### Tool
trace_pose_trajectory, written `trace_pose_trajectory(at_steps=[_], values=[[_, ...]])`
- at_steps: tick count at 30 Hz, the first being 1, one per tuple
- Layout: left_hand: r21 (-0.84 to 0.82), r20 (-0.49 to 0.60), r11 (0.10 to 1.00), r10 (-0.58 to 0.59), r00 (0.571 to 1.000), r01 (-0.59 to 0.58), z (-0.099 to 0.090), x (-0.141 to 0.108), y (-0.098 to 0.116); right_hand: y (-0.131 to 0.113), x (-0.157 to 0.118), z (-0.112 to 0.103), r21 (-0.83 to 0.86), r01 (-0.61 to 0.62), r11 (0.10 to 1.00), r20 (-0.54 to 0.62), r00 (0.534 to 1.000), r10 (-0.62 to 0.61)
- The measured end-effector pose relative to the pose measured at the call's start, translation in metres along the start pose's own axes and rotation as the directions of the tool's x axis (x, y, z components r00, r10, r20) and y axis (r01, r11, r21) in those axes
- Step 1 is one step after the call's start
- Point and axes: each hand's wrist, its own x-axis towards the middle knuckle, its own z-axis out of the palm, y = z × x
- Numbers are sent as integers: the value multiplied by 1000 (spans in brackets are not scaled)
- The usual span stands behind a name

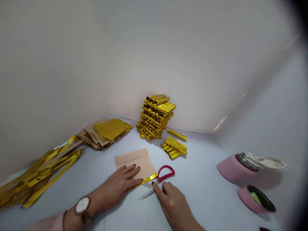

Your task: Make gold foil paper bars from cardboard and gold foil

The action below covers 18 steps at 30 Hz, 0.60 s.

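Observation:
My left hand [124,181] lies flat with fingers spread on a brown paper sheet [137,157], its thumb at the near edge. A narrow gold fold [149,178] runs along that edge. Scissors [166,174] with a red handle rest at the sheet's right corner, blades parted and pointing toward me. My right hand [172,200] is closed beside them, one red-nailed fingertip against the metal near the pivot. Its other fingers are curled and partly hidden.
Behind the sheet rises a stack of gold paper tubes [156,117], with several loose tubes [174,147] before it. Gold and brown sheets [110,130] and cut strips [40,173] lie left. At right are a pink container [232,168] and a pink cup [250,199].

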Motion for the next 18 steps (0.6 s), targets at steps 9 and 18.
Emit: trace_pose_trajectory(at_steps=[9,18], values=[[14,31,1000,-12,999,11,-2,0,2,1,-6,0,54,13,998,9,1000,-13],[-8,32,1000,-16,999,17,-3,1,4,-8,4,0,29,19,999,-23,1000,-19]])
